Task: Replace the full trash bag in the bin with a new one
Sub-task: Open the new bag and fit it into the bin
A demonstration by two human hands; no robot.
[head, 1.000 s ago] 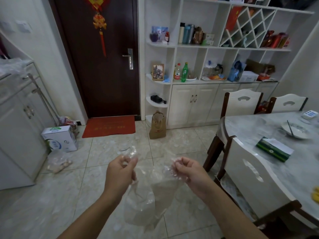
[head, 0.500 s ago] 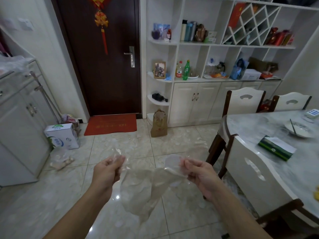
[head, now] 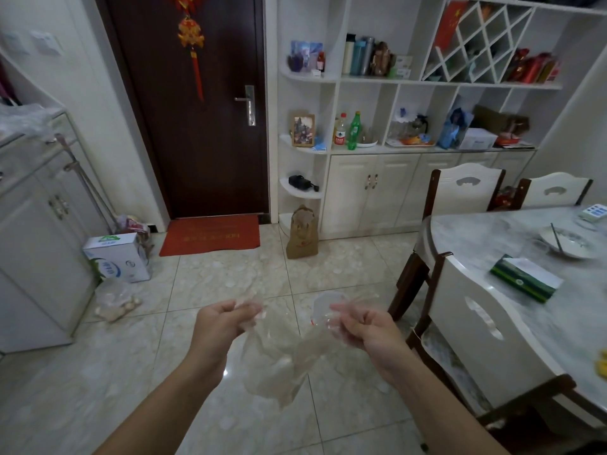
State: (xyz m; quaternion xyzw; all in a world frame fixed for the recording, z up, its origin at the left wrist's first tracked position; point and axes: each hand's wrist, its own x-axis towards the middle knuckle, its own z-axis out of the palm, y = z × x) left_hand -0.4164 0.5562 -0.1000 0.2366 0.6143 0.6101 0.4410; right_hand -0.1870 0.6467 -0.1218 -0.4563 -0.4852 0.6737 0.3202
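Note:
A clear, thin plastic bag (head: 279, 366) hangs in front of me above the tiled floor. My left hand (head: 223, 323) pinches one side of its top edge and my right hand (head: 364, 326) pinches the other side. The two hands are held apart, so the bag's mouth is stretched between them and the rest droops crumpled below. No trash bin is in view.
A marble dining table (head: 492, 231) and white chairs (head: 473, 323) stand close on the right. On the left are a white cabinet (head: 36, 224), a cardboard box (head: 118, 257) and a filled clear bag (head: 115, 300) on the floor. A brown paper bag (head: 302, 234) stands by the shelving.
My hands have moved further apart, pulling the bag's top wider. The view has shifted slightly; the bag hangs lower between the hands.

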